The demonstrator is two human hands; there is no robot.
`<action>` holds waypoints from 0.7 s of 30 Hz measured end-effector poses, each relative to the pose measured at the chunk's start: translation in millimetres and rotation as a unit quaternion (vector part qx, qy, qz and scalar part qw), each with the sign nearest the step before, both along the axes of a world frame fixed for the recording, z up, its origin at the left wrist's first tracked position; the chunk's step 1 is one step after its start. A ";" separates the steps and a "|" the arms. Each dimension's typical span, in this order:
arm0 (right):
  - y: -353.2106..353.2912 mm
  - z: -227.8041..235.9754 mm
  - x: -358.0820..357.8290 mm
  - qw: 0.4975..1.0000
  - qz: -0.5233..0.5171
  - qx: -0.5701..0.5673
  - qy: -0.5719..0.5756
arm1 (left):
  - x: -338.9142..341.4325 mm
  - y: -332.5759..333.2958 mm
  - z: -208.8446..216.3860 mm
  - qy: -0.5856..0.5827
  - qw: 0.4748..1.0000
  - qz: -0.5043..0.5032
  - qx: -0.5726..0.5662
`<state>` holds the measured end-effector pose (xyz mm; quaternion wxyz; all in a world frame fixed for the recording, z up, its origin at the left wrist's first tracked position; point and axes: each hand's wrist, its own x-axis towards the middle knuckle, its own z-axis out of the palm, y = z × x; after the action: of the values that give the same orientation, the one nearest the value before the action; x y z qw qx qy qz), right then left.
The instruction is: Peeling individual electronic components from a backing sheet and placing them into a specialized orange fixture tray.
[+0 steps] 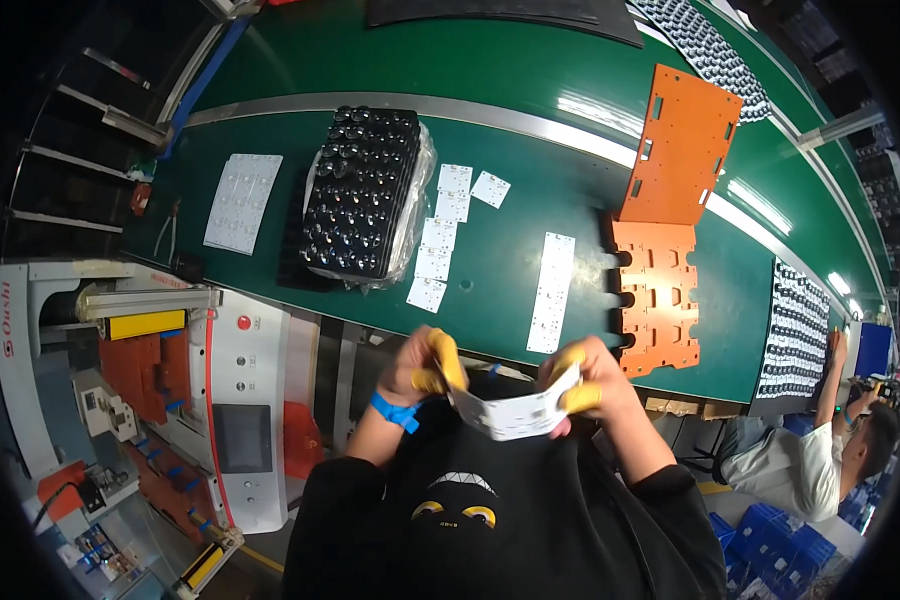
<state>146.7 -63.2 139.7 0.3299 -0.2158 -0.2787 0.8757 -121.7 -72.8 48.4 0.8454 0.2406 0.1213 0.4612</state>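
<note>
In front of my chest, a white circuit board strip (510, 416) is held by both ends and looks bent along its length. My left hand (417, 366), with yellow finger covers and a blue band at the wrist, is closed on its left end. At the other end, my right hand (592, 378) pinches it, also in yellow finger covers. Beyond the hands on the green bench lies another long white board strip (552, 292). Several small square white boards (433, 263) lie in a column to its left, and one (491, 189) sits askew beside them.
A black tray of round dark lenses (362, 195) stands back left, near a white board sheet (242, 205). An orange fixture (658, 290) with a raised lid (682, 145) is at right. A machine (245, 430) stands left. Far right, a person (795, 465) works beside lens-covered boards (795, 330).
</note>
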 end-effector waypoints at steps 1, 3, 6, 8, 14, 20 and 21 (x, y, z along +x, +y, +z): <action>3.2 -24.8 6.0 0.998 -0.034 -0.024 0.051 | 8.4 -1.4 2.1 -0.036 0.999 -0.009 0.016; 20.8 -41.3 2.6 0.980 -0.176 -0.045 -0.079 | 12.5 -0.5 -2.6 -0.047 0.998 0.031 -0.021; 53.6 -58.9 -1.3 0.786 -0.235 0.206 -0.534 | 33.1 22.2 21.5 0.350 0.928 0.112 -0.060; 54.4 -59.4 -14.6 0.654 -0.210 0.416 -0.596 | 42.3 16.8 4.8 0.524 0.832 0.182 0.008; 69.3 -38.2 -26.3 0.980 -0.100 0.065 -0.160 | 16.4 3.4 -5.7 0.244 0.967 0.035 -0.055; 122.8 -82.6 -46.6 0.743 -0.090 0.317 -0.583 | 21.5 0.1 -8.2 0.283 0.950 0.098 -0.089; 125.6 -93.2 -47.9 0.712 -0.100 0.375 -0.585 | 24.9 0.5 -10.5 0.320 0.931 0.159 -0.074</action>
<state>98.8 62.4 46.5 0.2407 -0.5702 -0.6982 0.3599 -96.8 -72.3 37.9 0.6927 0.2900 0.4557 0.4779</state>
